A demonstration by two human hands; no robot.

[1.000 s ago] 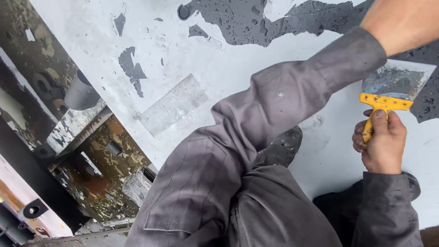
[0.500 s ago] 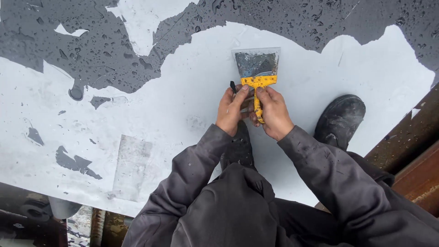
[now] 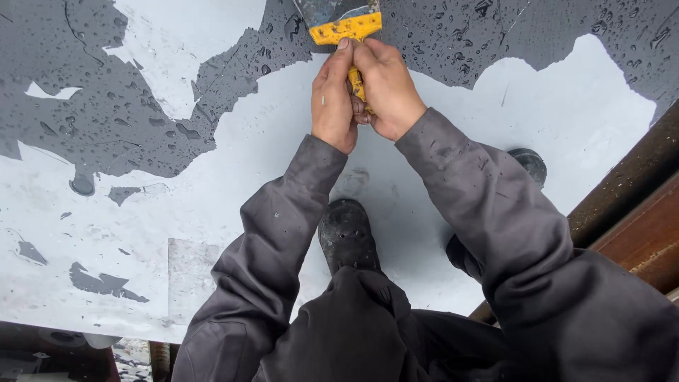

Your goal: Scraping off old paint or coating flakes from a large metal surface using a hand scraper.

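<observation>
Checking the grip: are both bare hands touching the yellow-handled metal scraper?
Touching. The head view shows the left hand and right hand wrapped together around the yellow-handled metal scraper, no gap visible.

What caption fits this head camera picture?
Both hands, left and right, grip a yellow scraper on a wet, half-painted surface.

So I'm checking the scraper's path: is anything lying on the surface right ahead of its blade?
Nothing visible. Both hands, left hand and right hand, hold the yellow scraper, whose blade runs off the top edge. The dark wet surface around it shows only water drops.
</observation>
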